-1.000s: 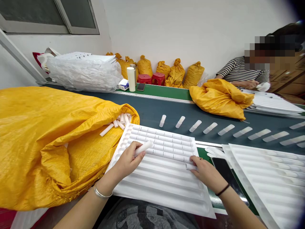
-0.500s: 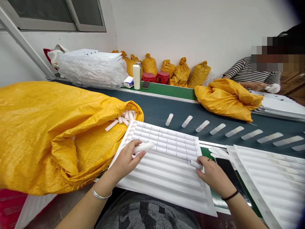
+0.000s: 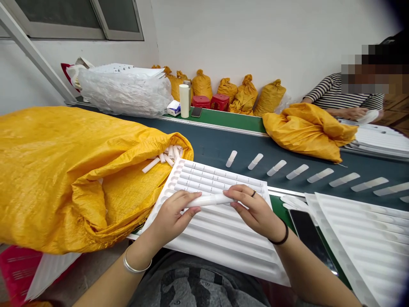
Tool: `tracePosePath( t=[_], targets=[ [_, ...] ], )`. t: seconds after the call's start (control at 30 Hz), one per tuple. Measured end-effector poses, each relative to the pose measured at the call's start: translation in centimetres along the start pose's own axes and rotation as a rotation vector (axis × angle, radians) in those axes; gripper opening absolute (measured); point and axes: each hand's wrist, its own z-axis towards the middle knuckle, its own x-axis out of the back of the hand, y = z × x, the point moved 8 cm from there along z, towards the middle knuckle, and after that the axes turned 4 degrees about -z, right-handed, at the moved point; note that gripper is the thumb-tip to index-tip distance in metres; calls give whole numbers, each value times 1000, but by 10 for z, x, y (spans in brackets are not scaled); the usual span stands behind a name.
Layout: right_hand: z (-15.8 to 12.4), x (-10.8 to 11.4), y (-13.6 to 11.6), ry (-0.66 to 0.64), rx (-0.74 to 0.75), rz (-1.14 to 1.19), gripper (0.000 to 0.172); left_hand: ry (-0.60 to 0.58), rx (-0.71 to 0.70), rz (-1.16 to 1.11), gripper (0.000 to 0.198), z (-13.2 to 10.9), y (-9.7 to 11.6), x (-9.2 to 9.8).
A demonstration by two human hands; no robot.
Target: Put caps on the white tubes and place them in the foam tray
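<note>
Over the white ribbed tray point(image 3: 220, 243), my left hand point(image 3: 172, 215) is closed on one end of a white plastic tube point(image 3: 207, 200). My right hand point(image 3: 257, 211) pinches the other end, where a shorter white tube piece meets the first in one line. Whether one piece is pushed into the other, I cannot tell. The fingers cover both ends. Several marked white tubes point(image 3: 220, 175) lie in the tray's upper grooves, just beyond my hands.
A yellow sack point(image 3: 79, 170) with loose white tubes point(image 3: 166, 155) at its mouth lies left. Several translucent pieces stand along the dark conveyor belt point(image 3: 214, 140). A phone point(image 3: 311, 238) and more trays point(image 3: 361, 238) are at right. Across the belt, a person point(image 3: 338, 91) handles something white.
My right hand has come left and up from the tray's right side, bringing its short tube piece to the tube in my left hand. The translucent pieces on the belt have shifted slightly right.
</note>
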Motion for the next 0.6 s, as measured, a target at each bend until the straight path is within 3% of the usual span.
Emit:
tracePosePath(
  t=[0.23,0.43,0.6],
  targets=[
    [14,-5,-10,-36,71,48,33,-17,-11,8,34,2,4,3],
    [15,-19,11,9,-192,165,26,37,-132,166,38,2,13,9],
    [15,-35,25,-48,-425,466,31,60,-254,360,45,1,20,12]
  ],
)
